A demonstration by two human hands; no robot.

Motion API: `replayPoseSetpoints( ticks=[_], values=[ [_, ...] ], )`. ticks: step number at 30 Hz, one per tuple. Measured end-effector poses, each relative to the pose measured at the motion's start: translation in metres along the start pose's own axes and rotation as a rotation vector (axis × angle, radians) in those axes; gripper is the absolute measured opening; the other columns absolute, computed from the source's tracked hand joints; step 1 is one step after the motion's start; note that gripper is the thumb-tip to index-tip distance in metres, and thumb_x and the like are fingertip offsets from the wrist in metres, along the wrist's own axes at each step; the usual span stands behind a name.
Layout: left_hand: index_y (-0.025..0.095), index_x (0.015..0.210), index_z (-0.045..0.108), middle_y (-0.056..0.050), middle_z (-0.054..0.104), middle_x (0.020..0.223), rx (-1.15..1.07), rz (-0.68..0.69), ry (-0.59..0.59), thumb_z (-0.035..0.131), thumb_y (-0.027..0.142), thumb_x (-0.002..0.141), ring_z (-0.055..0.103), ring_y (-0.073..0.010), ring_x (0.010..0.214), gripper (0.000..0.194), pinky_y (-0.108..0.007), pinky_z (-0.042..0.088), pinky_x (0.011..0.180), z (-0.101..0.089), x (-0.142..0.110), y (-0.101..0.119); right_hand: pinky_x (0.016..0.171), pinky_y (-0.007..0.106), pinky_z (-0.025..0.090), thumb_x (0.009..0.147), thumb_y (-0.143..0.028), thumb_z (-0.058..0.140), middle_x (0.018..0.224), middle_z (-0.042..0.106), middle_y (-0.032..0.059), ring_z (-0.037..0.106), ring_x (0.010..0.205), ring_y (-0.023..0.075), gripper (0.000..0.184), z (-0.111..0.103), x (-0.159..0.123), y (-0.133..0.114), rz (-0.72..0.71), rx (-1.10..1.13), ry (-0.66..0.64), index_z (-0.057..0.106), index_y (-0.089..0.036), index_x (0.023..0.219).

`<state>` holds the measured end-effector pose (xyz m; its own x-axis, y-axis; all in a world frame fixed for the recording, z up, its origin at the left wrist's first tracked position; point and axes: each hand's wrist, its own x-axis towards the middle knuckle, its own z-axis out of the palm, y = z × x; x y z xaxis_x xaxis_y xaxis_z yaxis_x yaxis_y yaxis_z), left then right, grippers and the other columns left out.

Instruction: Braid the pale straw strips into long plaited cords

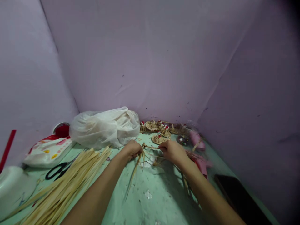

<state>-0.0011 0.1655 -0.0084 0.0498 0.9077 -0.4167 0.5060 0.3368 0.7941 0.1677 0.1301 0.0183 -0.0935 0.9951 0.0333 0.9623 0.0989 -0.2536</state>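
Observation:
My left hand [132,149] is closed on a small bunch of dried straw strips [133,175], whose loose ends hang below the fingers. From its knotted top a thin twisted straw cord [152,147] runs across to my right hand [172,150], which pinches the other end. Both hands are just above the pale green tabletop [131,206]. Behind them lie several woven straw ornaments [153,126] with red and white beads. To the left a long bundle of flat dried strips [67,184] is spread on the table.
Scissors [58,170] with dark handles lie beside a wipes pack [48,153]. A white plastic bag [105,128] rests against the back wall. On the right are a pink thread spool [197,140] and a dark phone-like slab [239,197]. A white container [16,187] stands at far left.

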Motion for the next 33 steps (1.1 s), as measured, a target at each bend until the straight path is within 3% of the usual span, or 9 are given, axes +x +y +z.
replayPoseSetpoints(
  ticks=[4, 7, 10, 14, 17, 21, 24, 29, 33],
  values=[
    [0.015, 0.041, 0.038, 0.006, 0.031, 0.032, -0.074, -0.048, -0.079, 0.049, 0.011, 0.055, 0.022, -0.0028, 0.028, 0.019, -0.019, 0.01, 0.034, -0.004, -0.001, 0.005, 0.064, 0.026, 0.033, 0.064, -0.008, 0.053, 0.082, 0.065, 0.0117, 0.056, 0.08, 0.0213, 0.026, -0.005, 0.0, -0.008, 0.046, -0.139, 0.052, 0.068, -0.018, 0.083],
    [0.015, 0.041, 0.035, 0.007, 0.029, 0.033, -0.101, -0.047, -0.104, 0.049, 0.011, 0.055, 0.02, -0.0019, 0.027, 0.02, -0.019, 0.008, 0.033, -0.006, 0.0, 0.004, 0.074, 0.027, 0.033, 0.064, -0.006, 0.053, 0.096, 0.061, 0.0105, 0.05, 0.093, 0.0207, 0.032, 0.004, -0.005, -0.017, -0.179, -0.095, 0.154, 0.065, -0.018, 0.091],
    [0.016, 0.041, 0.035, 0.007, 0.028, 0.032, -0.1, -0.06, -0.127, 0.049, 0.012, 0.056, 0.019, -0.0019, 0.026, 0.02, -0.018, 0.008, 0.033, -0.007, 0.001, 0.005, 0.071, 0.024, 0.034, 0.067, -0.011, 0.052, 0.093, 0.062, 0.0067, 0.053, 0.086, 0.017, 0.03, 0.01, -0.011, -0.019, -0.365, 0.016, 0.061, 0.063, -0.019, 0.094],
    [0.016, 0.041, 0.034, 0.008, 0.027, 0.032, -0.096, -0.084, -0.138, 0.049, 0.013, 0.056, 0.018, -0.0018, 0.026, 0.021, -0.019, 0.007, 0.034, -0.008, 0.003, 0.005, 0.06, 0.025, 0.034, 0.069, -0.025, 0.054, 0.078, 0.065, 0.0087, 0.058, 0.072, 0.0191, 0.025, 0.006, -0.023, -0.012, -0.273, -0.029, -0.085, 0.064, -0.018, 0.091],
    [0.016, 0.041, 0.033, 0.007, 0.027, 0.032, -0.086, -0.093, -0.14, 0.048, 0.012, 0.057, 0.018, -0.0018, 0.027, 0.021, -0.019, 0.006, 0.034, -0.007, 0.005, 0.003, 0.063, 0.029, 0.036, 0.07, -0.028, 0.054, 0.076, 0.066, 0.0133, 0.06, 0.071, 0.0222, 0.02, -0.004, -0.026, -0.003, -0.216, -0.177, -0.17, 0.068, -0.015, 0.078],
    [0.016, 0.042, 0.032, 0.007, 0.028, 0.033, -0.077, -0.107, -0.142, 0.049, 0.013, 0.057, 0.019, -0.0018, 0.027, 0.023, -0.018, 0.007, 0.034, -0.007, 0.006, 0.004, 0.078, 0.039, 0.035, 0.069, -0.018, 0.054, 0.079, 0.066, 0.0209, 0.06, 0.083, 0.0289, 0.019, -0.026, -0.018, 0.017, -0.103, -0.391, -0.175, 0.069, -0.009, 0.077],
    [0.016, 0.044, 0.035, 0.007, 0.03, 0.034, -0.059, -0.131, -0.129, 0.051, 0.014, 0.056, 0.02, -0.0022, 0.027, 0.019, -0.018, 0.008, 0.033, -0.007, 0.006, 0.005, 0.071, 0.037, 0.039, 0.064, -0.006, 0.051, 0.087, 0.065, 0.0232, 0.06, 0.086, 0.031, 0.025, -0.048, -0.013, 0.026, 0.075, -0.474, -0.271, 0.068, -0.005, 0.082],
    [0.016, 0.045, 0.036, 0.007, 0.029, 0.034, -0.072, -0.105, -0.15, 0.05, 0.014, 0.054, 0.02, -0.0024, 0.027, 0.016, -0.019, 0.007, 0.033, -0.008, 0.01, 0.002, 0.065, 0.024, 0.041, 0.061, -0.008, 0.05, 0.081, 0.066, 0.0136, 0.06, 0.08, 0.0212, 0.025, -0.049, -0.009, -0.006, 0.075, -0.096, -0.043, 0.067, -0.01, 0.079],
    [0.017, 0.046, 0.035, 0.008, 0.027, 0.034, -0.106, -0.107, -0.185, 0.052, 0.019, 0.055, 0.018, -0.0015, 0.027, 0.019, -0.019, 0.005, 0.033, -0.01, 0.011, 0.002, 0.049, 0.017, 0.04, 0.062, -0.011, 0.048, 0.061, 0.062, 0.0052, 0.058, 0.056, 0.0129, 0.022, -0.004, 0.011, -0.039, 0.199, 0.544, -0.205, 0.065, -0.013, 0.076]
  ],
)
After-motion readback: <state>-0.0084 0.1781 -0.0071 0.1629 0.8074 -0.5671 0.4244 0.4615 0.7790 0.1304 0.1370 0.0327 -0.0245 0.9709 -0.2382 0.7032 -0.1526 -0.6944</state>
